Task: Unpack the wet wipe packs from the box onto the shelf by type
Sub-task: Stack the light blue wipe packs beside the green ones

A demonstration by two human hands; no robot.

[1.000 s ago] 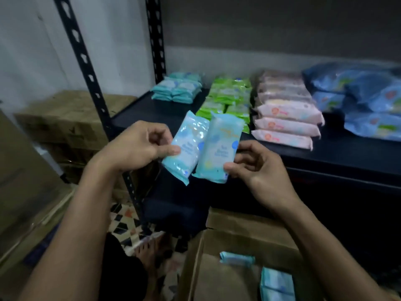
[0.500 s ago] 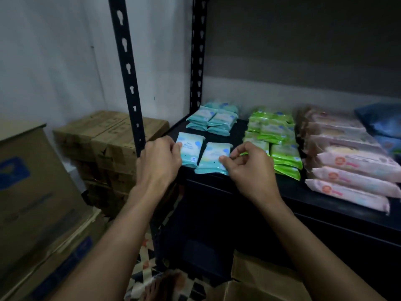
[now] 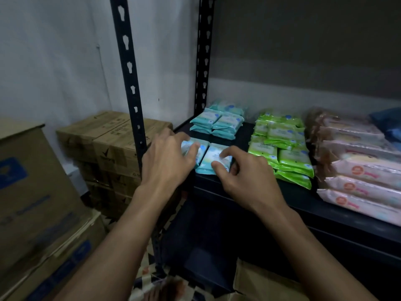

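Observation:
Two light blue wet wipe packs lie side by side at the front left corner of the dark shelf point(image 3: 238, 193). My left hand point(image 3: 167, 161) covers the left pack point(image 3: 203, 148), fingers on top of it. My right hand point(image 3: 245, 177) pinches the right pack point(image 3: 213, 158) between thumb at its front edge and fingers on top. Behind them sits a stack of the same teal-blue packs point(image 3: 219, 123). Green packs point(image 3: 282, 146) lie to the right, then pink packs point(image 3: 358, 170). The cardboard box point(image 3: 260, 283) shows only a flap at the bottom edge.
A black slotted upright post point(image 3: 130, 83) stands just left of my left hand. Brown cartons point(image 3: 108, 144) are stacked left of the shelf, with a larger blue-printed carton point(image 3: 32, 192) nearer me. Dark blue packs point(image 3: 388, 124) lie at the far right.
Both hands carried the two light blue packs from in front of me up to the shelf and set them flat at its front left corner. My view rose away from the box.

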